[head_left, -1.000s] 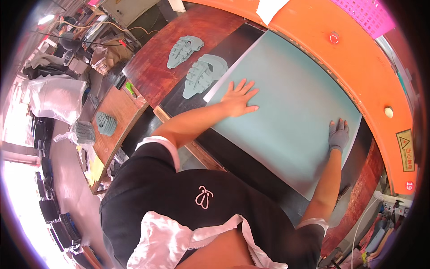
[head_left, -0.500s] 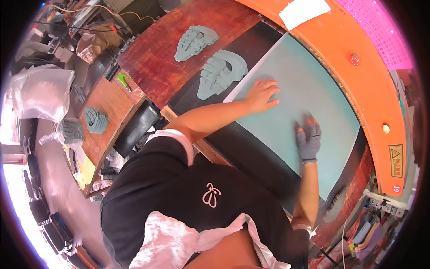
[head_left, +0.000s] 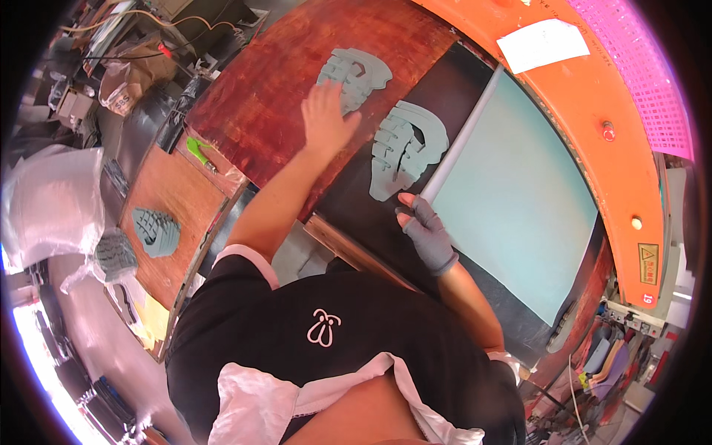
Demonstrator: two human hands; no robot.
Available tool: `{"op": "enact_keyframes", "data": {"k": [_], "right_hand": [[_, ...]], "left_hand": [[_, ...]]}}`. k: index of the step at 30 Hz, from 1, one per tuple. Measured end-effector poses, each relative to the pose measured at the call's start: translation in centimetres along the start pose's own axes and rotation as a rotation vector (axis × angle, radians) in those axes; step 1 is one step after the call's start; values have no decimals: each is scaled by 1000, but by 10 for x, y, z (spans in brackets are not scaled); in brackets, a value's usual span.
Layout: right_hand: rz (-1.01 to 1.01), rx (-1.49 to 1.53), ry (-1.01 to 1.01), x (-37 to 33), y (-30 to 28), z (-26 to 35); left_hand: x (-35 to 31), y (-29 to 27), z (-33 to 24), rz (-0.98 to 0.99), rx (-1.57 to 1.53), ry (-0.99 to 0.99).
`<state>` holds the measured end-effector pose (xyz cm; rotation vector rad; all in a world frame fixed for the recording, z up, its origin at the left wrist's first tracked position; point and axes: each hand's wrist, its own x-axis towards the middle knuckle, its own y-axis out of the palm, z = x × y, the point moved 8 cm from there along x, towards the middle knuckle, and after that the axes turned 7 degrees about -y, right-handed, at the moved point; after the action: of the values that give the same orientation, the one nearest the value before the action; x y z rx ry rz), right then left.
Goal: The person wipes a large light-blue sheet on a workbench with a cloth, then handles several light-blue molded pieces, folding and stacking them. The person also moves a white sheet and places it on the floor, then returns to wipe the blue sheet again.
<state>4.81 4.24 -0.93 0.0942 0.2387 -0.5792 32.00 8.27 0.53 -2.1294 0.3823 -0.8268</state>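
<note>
My bare left hand (head_left: 326, 122) is open, its fingers spread over the lower left part of a grey-green cut-out stack (head_left: 366, 74) on the red-brown board. Whether the fingertips press on it I cannot tell. Closer to me, a second grey-green cut-out stack (head_left: 409, 148), slotted and curved, lies on the black strip. Just below its pointed end is my right hand (head_left: 430, 241) in a grey fingerless glove, thumb and fingers apart with nothing visible between them. To the right lies a large pale blue-green sheet (head_left: 526, 200), its left edge near the right hand.
An orange machine beam (head_left: 593, 104) arches along the far right, with a white paper (head_left: 544, 46) and a pink basket (head_left: 638, 81) on it. On the left, a wooden side table (head_left: 174, 193) holds another cut-out stack (head_left: 156, 231) and a green-handled cutter (head_left: 199, 152).
Both hands have left the pale sheet and moved left. The left is now over the far cut-out stack, the right beside the nearer one. The view has shifted a little.
</note>
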Motion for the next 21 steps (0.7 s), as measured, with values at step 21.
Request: {"op": "enact_keyframes", "data": {"k": [21], "right_hand": [[411,-1770,-785,71,65,27]], "left_hand": [[83,94,94,807,166,-565]]}}
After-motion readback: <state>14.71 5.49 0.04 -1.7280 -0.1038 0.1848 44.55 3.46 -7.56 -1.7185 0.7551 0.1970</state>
